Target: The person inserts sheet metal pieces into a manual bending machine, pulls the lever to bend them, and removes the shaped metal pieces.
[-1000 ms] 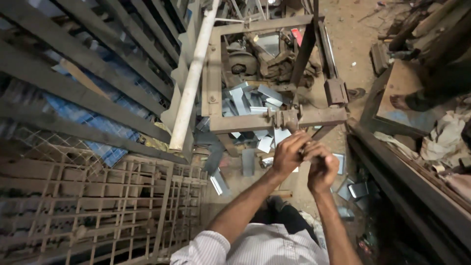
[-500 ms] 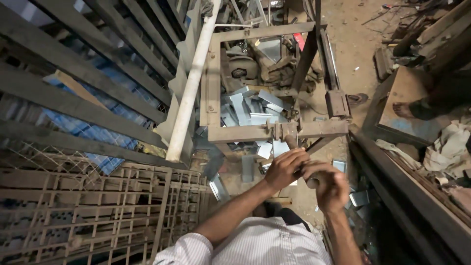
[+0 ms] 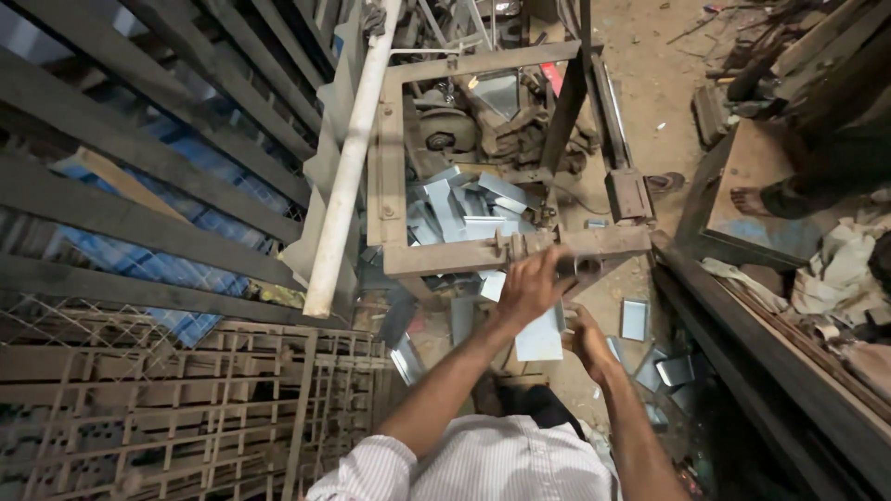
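Looking down from my head, my left hand (image 3: 531,286) is blurred, fingers spread over the top edge of a flat, pale grey sheet-metal piece (image 3: 540,336), and it lies against the near rail of a rusty, square metal frame (image 3: 388,167); whether it truly grips the piece I cannot tell. My right hand (image 3: 588,340) curls around the right edge of that same piece, just below and to the right of my left. Inside the frame, farther off, lies a heap of bent, shiny metal offcuts (image 3: 462,206), and a smooth white pipe (image 3: 347,167) leans along its left side.
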